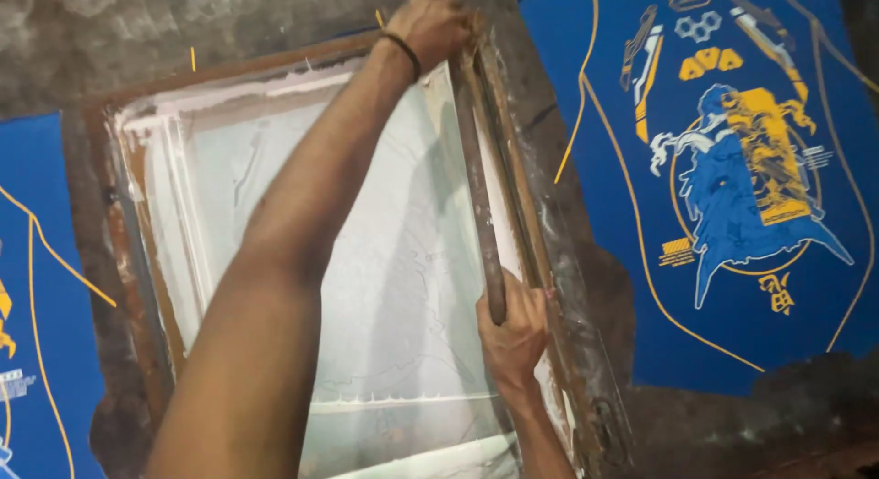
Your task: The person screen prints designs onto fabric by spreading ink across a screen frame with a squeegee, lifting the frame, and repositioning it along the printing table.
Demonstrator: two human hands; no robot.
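Note:
A wooden printing screen frame with white, ink-smeared mesh lies on a dark, stained table. Along its right side stands a long, narrow wooden squeegee, running from the top corner downward. My left hand, with a black band on the wrist, reaches across the mesh and grips the squeegee's far end at the frame's top right corner. My right hand is closed around the squeegee's near end.
A blue fabric panel with a yellow, white and light-blue printed design lies right of the frame. Another blue panel with yellow lines lies at the left edge. The grey table surface shows behind the frame.

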